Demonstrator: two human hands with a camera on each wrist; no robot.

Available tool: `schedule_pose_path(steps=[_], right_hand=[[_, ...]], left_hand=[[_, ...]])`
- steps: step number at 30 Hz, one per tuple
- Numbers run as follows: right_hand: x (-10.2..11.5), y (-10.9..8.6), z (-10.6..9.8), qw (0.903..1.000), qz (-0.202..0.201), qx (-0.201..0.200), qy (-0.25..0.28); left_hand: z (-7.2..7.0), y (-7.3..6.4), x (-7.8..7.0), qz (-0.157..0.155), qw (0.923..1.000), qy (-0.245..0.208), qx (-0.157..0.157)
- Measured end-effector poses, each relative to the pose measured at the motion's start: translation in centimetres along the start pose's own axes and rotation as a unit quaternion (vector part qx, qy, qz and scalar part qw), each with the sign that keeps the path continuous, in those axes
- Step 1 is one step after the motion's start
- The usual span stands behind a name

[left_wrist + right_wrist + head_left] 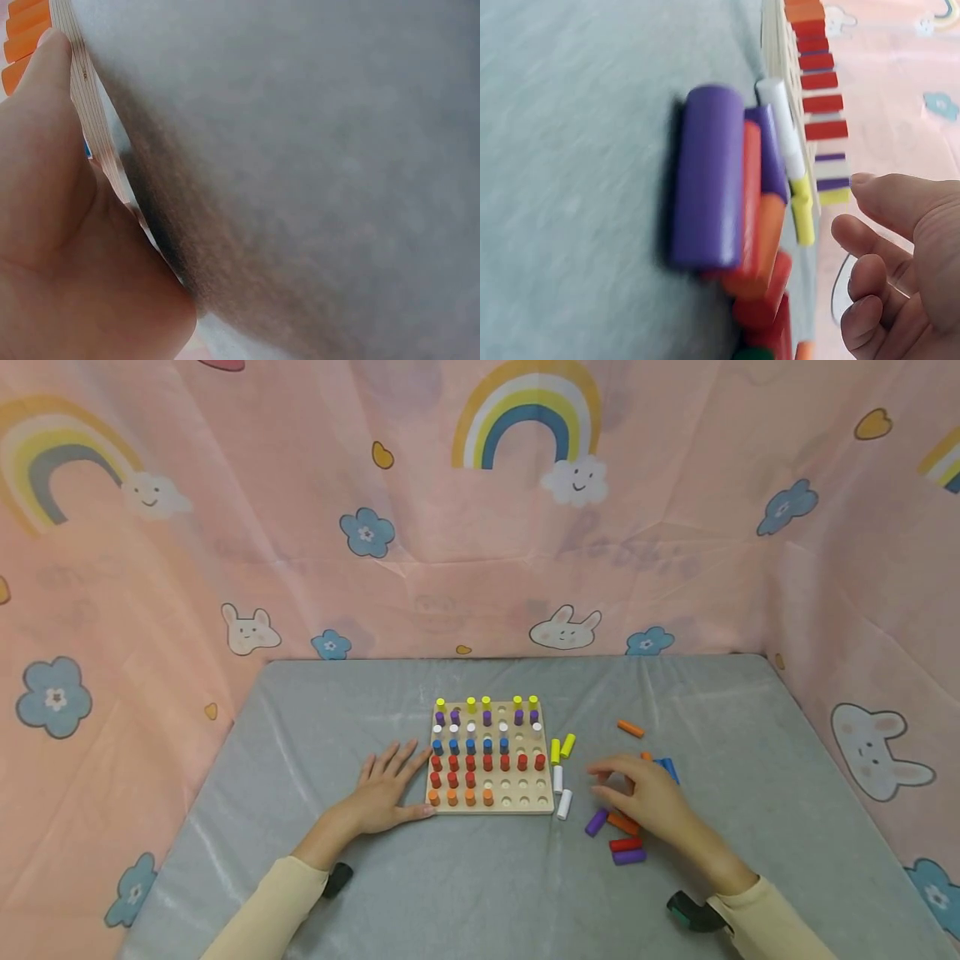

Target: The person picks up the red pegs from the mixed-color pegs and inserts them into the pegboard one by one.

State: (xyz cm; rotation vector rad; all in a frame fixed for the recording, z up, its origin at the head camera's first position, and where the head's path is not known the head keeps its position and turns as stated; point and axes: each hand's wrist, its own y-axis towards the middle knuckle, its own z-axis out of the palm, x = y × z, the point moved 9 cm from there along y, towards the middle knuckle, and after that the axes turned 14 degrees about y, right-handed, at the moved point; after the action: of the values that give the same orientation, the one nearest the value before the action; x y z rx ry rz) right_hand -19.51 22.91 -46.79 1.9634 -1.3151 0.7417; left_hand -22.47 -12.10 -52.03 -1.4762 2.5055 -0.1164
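A wooden pegboard [514,792] lies on the table, its rows holding yellow, purple, white, blue, red and orange pegs, with some holes bare. My left hand [382,797] rests at the board's left side, fingers spread; its thumb touches the near left corner beside the orange pegs [28,34]. Over the loose pegs to the right hovers my right hand [648,793], thumb and fingers apart with nothing between them. Below it lie an orange peg [623,824], a red peg [626,844] and a purple peg [709,176]. Blue pegs [668,770] are partly hidden behind the hand.
Two yellow pegs [567,745] and two white pegs [565,805] lie along the board's right edge. An orange peg [631,728] sits apart, farther back. Grey cloth [480,893] covers the table, and a printed pink curtain [675,468] hangs behind it.
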Motion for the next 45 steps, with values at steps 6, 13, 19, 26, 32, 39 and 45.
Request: schedule_pose_path(steps=[6,13,19,26,32,39,45], right_hand=[[-1.2,-1.2,-0.9,0.9998,0.014,-0.014,0.000],[-1.8,-2.1,-1.1,0.9997,0.023,-0.011,-0.005],[-2.3,-2.7,-0.9,0.9993,0.029,-0.014,-0.020],[-2.1,-3.0,-0.8,0.9988,0.016,-0.023,-0.040],[-2.1,-2.9,-0.5,0.9962,0.016,-0.027,-0.081],[-2.3,-2.9,-0.3,0.9943,0.032,-0.024,-0.099],[-2.4,-2.7,-0.3,0.9935,0.043,-0.022,-0.103]], left_hand=[[0.1,0.0,0.0,0.006,0.9999,-0.004,-0.012],[0.1,0.0,0.1,0.002,1.0000,-0.003,-0.008],[0.1,0.1,0.0,-0.003,1.0000,0.004,0.004],[-0.3,-0.1,-0.2,0.002,1.0000,0.004,-0.006],[0.5,0.2,0.3,0.009,0.9997,-0.006,-0.021],[1.1,0.4,0.7,0.004,0.9997,-0.011,-0.023],[0.7,0.2,0.5,0.001,0.9999,-0.010,-0.013]])
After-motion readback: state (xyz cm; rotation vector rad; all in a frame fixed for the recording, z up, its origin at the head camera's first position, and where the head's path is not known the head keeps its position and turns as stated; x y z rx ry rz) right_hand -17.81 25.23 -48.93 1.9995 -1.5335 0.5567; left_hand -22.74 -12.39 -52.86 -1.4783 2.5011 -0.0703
